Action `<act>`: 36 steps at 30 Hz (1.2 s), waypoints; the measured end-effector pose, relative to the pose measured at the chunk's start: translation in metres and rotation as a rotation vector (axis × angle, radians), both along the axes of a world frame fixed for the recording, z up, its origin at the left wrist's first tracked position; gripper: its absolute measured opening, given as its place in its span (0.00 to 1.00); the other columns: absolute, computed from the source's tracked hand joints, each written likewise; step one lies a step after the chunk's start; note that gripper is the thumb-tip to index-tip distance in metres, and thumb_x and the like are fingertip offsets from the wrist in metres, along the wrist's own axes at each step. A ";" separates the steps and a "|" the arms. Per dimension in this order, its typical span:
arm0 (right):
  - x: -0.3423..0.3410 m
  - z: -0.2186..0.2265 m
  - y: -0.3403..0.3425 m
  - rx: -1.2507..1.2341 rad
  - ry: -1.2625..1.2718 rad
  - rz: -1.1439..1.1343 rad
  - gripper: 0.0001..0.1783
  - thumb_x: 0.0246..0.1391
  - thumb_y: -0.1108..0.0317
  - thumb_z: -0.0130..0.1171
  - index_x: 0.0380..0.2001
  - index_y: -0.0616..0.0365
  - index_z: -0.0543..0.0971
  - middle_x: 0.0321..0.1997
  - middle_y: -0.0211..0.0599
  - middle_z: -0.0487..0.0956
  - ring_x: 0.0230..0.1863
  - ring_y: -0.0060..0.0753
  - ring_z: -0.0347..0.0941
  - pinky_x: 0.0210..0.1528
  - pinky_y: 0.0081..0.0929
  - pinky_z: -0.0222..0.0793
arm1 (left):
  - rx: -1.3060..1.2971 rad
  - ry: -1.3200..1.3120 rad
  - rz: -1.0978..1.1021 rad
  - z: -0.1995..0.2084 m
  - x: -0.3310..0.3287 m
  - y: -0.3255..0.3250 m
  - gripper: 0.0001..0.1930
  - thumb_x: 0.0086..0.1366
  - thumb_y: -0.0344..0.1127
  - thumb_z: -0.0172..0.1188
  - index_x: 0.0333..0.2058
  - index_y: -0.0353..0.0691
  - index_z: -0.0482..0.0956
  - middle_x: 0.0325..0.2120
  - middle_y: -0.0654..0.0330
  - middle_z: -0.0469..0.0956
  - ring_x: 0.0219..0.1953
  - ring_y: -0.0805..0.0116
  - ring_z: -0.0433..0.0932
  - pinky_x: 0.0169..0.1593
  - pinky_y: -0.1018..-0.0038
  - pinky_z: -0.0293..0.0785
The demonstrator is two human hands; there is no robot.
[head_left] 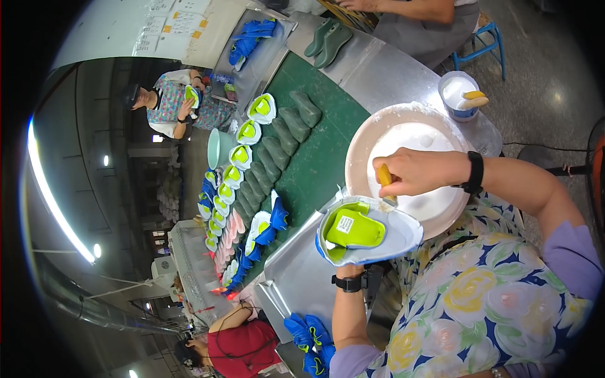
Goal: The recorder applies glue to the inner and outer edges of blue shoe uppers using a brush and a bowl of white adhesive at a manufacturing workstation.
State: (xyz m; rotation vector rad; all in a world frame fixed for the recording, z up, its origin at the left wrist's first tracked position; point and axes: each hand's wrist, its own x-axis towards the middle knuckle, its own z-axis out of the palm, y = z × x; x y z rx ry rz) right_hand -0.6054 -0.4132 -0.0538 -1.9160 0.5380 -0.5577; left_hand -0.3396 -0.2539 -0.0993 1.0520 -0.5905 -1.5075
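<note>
Right hand (413,171): fingers pinching the yellow handle of a brush (383,174), its tip at the pale edge of a blue-and-lime shoe upper (403,230); contact not confirmed. Left hand (348,271): beneath that upper, mostly hidden; whether its fingers are spread or pressed together cannot be told. The upper is held over the near edge of the worktop (337,129), overlapping from here a pinkish basin (361,132) with white contents. Further uppers (241,154) and dark shoe-shaped forms (276,151) lie in rows toward the worktop's far edge.
</note>
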 end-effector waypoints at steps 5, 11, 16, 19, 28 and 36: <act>-0.003 0.000 0.004 -0.194 -0.209 -0.050 0.12 0.57 0.63 0.61 0.33 0.60 0.72 0.29 0.44 0.78 0.32 0.47 0.78 0.35 0.37 0.72 | -0.088 0.018 0.048 0.016 -0.005 -0.008 0.24 0.72 0.46 0.50 0.61 0.38 0.68 0.51 0.53 0.76 0.51 0.60 0.79 0.52 0.61 0.80; 0.000 -0.009 0.013 -0.666 -0.185 0.070 0.08 0.55 0.68 0.62 0.35 0.58 0.77 0.36 0.35 0.80 0.40 0.38 0.78 0.41 0.34 0.75 | -0.100 -0.138 0.157 0.023 -0.012 -0.015 0.21 0.73 0.44 0.49 0.60 0.40 0.69 0.49 0.54 0.77 0.47 0.60 0.80 0.50 0.62 0.82; -0.011 0.000 0.005 -0.374 -0.255 -0.112 0.13 0.55 0.63 0.65 0.33 0.58 0.72 0.29 0.42 0.79 0.28 0.44 0.78 0.33 0.35 0.74 | -0.066 -0.219 0.119 0.013 -0.008 -0.016 0.20 0.73 0.44 0.48 0.58 0.41 0.71 0.46 0.56 0.79 0.45 0.62 0.81 0.48 0.64 0.82; 0.009 0.004 0.006 -0.068 -0.502 -0.333 0.16 0.53 0.63 0.69 0.32 0.59 0.72 0.25 0.42 0.79 0.25 0.35 0.78 0.28 0.28 0.72 | -0.054 -0.228 0.104 0.001 -0.011 -0.021 0.19 0.74 0.44 0.49 0.57 0.41 0.72 0.45 0.57 0.80 0.45 0.63 0.81 0.47 0.64 0.82; -0.010 -0.024 -0.010 0.112 -0.128 -0.465 0.18 0.51 0.62 0.69 0.28 0.65 0.73 0.22 0.48 0.79 0.23 0.41 0.78 0.26 0.32 0.72 | -0.162 -0.047 0.230 -0.004 -0.005 -0.009 0.21 0.72 0.44 0.50 0.60 0.44 0.71 0.54 0.55 0.76 0.51 0.54 0.79 0.53 0.50 0.79; -0.051 -0.030 -0.019 0.406 -0.156 -0.471 0.11 0.55 0.70 0.65 0.32 0.62 0.72 0.28 0.35 0.79 0.27 0.22 0.79 0.29 0.19 0.74 | 0.001 -0.293 0.437 -0.085 0.140 -0.060 0.21 0.69 0.31 0.55 0.59 0.48 0.68 0.51 0.58 0.77 0.51 0.57 0.78 0.49 0.57 0.81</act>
